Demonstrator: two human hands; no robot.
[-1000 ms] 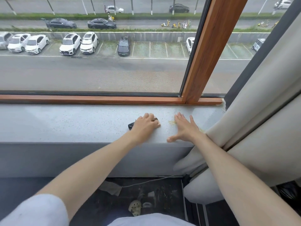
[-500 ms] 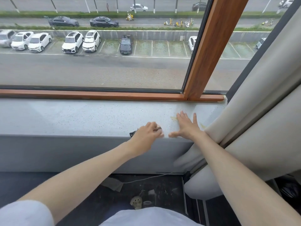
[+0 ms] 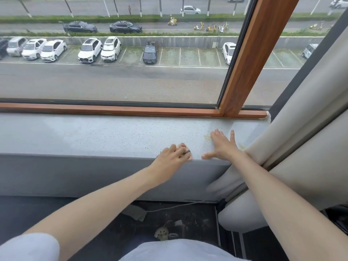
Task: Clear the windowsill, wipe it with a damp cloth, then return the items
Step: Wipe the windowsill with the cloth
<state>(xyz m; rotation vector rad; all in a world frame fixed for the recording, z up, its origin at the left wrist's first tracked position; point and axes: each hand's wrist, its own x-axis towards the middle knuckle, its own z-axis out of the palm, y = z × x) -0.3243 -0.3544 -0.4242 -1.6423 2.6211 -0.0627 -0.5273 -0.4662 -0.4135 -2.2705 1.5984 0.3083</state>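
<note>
Currently, from your head camera, your left hand (image 3: 174,156) sits at the front edge of the grey speckled windowsill (image 3: 94,136), towards its right end. Its fingers are curled down over a small dark object (image 3: 187,151), gripping it. Most of that object is hidden under the fingers, so I cannot tell what it is.

Your right hand (image 3: 223,146) lies flat just beside it on the right, palm down and fingers spread wide, holding nothing, with the thumb along the sill's front edge. A yellowish stain (image 3: 206,136) shows on the sill at its fingertips. A beige curtain (image 3: 301,129) hangs over the right end of the sill, touching your right forearm. The wooden window frame (image 3: 113,109) runs along the sill's back edge.
</note>
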